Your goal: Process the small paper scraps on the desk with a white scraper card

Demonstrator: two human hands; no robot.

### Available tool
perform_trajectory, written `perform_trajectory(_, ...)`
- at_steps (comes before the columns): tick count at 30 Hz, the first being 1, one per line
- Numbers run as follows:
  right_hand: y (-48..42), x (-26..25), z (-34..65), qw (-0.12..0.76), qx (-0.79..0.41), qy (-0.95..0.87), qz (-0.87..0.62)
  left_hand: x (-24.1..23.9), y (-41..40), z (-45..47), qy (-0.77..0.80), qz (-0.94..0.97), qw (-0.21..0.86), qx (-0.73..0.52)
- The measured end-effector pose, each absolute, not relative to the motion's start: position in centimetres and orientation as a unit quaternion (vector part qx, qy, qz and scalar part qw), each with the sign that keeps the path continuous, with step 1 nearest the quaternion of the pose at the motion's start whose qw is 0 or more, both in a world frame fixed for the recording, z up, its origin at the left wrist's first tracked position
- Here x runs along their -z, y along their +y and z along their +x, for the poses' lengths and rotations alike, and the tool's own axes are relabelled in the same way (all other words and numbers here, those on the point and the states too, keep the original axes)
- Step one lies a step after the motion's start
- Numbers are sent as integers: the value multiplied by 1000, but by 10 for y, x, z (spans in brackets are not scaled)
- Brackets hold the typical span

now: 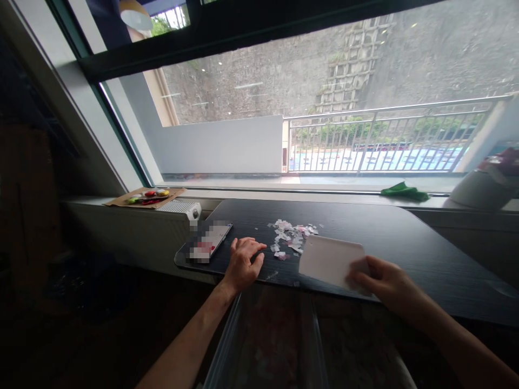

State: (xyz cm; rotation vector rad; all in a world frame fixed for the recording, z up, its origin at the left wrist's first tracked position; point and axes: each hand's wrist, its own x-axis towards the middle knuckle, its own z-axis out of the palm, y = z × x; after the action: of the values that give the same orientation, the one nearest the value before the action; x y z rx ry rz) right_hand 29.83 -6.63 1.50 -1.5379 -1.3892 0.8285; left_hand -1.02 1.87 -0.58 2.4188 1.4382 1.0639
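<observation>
My right hand [367, 273] grips the right end of a flat, pale rectangular piece with rounded corners [328, 259], a card or thin board. It is slightly blurred and tilted over the front of the dark table [389, 221]. Just beyond its upper left edge lies a loose heap of small white and pinkish paper scraps [284, 232]. My left hand [245, 259] rests near the table's front edge, fingers stretched towards the scraps, with nothing held. Left of that hand lies a phone [211, 243], its screen partly pixelated.
Below the table's front edge stands a see-through plastic bin [267, 346], its contents too dark to make out. A radiator [178, 208] and a brown sheet with coloured items [146, 198] are at the left. A green cloth [405, 190] and a white container [482, 186] sit on the window sill.
</observation>
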Motion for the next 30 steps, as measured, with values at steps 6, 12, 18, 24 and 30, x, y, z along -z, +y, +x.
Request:
perform_trajectory(6, -58, -9, 316, 397, -385, -535, -639, 5, 18, -9, 474, 801, 74, -357)
perform_trajectory(12, -61, -13, 287, 392, -465, -537, -584, 4, 17, -9, 470, 805, 73, -353)
perform_trajectory(18, -72, -28, 280, 402, -375, -599, -583, 5, 17, -9, 473, 804, 70, -354)
perform_trajectory(24, -67, -22, 294, 431, -298, -604, -601, 7, 19, -8, 474, 803, 70, -355)
perform_trajectory(30, -57, -16, 288, 400, -372, -592, -593, 6, 19, -8, 473, 804, 69, -355)
